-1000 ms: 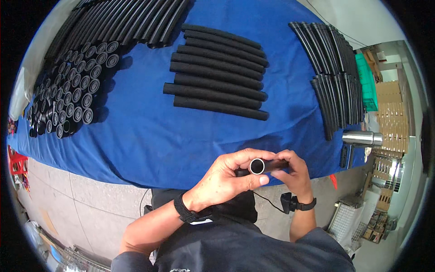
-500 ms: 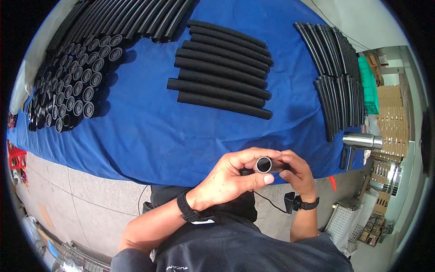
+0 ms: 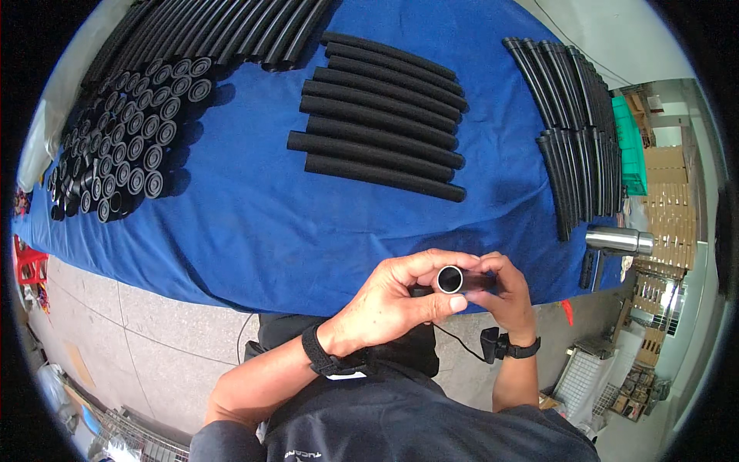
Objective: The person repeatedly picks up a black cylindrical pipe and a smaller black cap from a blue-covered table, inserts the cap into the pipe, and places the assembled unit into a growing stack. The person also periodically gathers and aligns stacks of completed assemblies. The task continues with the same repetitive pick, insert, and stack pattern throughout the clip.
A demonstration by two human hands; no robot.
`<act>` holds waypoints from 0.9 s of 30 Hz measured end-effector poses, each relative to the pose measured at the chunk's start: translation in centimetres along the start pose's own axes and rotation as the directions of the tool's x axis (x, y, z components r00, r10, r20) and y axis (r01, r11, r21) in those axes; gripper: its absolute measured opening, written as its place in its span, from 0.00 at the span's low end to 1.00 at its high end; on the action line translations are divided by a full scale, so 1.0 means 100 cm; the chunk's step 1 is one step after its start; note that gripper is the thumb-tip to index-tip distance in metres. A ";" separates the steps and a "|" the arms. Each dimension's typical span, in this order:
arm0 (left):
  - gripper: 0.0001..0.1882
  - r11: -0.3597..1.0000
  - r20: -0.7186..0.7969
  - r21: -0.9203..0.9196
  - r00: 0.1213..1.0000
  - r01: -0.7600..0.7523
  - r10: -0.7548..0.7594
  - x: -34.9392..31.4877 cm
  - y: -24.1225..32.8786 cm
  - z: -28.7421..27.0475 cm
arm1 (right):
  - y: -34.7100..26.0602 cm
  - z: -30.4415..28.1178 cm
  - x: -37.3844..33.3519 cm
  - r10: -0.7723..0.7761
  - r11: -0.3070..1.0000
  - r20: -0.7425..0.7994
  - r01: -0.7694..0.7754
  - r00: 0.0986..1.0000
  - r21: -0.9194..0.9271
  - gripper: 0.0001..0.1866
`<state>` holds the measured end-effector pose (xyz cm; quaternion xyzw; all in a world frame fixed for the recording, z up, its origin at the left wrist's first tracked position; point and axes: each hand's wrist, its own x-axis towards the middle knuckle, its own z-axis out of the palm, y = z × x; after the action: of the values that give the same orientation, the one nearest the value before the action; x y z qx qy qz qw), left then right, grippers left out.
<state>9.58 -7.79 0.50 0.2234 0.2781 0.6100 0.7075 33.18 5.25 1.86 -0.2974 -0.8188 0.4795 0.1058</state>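
Note:
A short dark tube (image 3: pixel 472 282) with a pale rim is held just beyond the table's near edge, its round open end turned up toward me. My left hand (image 3: pixel 385 296) is closed on it, with fingers along the far side and thumb along the near side. A small black piece (image 3: pixel 419 291) shows in the left palm; its kind is hidden. My right hand (image 3: pixel 509 300) is curled round the other end of the tube, fingertips pinching it, slightly smeared by motion.
A blue cloth (image 3: pixel 231 223) covers the table. Foam-like black tubes (image 3: pixel 385 115) lie mid-table; black round-ended parts (image 3: pixel 135 146) stand left, with long black tubes (image 3: pixel 223 31) behind. Black tubes (image 3: pixel 570 138), a steel flask (image 3: pixel 620 240) and a green crate (image 3: pixel 630 146) are at right.
My right hand's fingers have shifted slightly around the tube's end. My left hand keeps its hold. The whole view has moved a little.

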 end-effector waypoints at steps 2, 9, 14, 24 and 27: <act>0.28 1.000 -0.004 0.003 1.000 -0.005 0.005 0.000 0.000 0.000 | 0.003 -0.004 -0.001 -0.003 1.000 0.060 0.003 0.998 0.003 0.22; 0.30 0.950 -0.121 -0.270 0.984 -0.157 0.128 0.009 -0.007 -0.015 | 0.007 0.007 -0.008 0.146 0.946 0.073 -0.161 0.987 0.281 0.22; 0.21 0.730 -0.095 -0.670 0.991 -0.131 0.090 0.009 -0.009 -0.035 | -0.008 0.012 -0.012 0.358 0.858 0.104 -0.371 0.928 0.354 0.19; 0.20 0.702 0.001 -0.712 1.000 0.007 -0.008 0.016 -0.020 -0.022 | -0.004 0.010 -0.006 0.452 0.857 0.175 -0.481 0.875 0.187 0.18; 0.21 0.723 0.021 -0.691 1.000 0.026 -0.016 0.019 -0.020 -0.018 | -0.004 0.010 -0.004 0.452 0.869 0.180 -0.477 0.874 0.130 0.19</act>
<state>10.04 -6.27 -2.41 -0.0550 0.0289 0.6603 0.7484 32.90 4.13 1.72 -0.4404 -0.6844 0.5792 -0.0470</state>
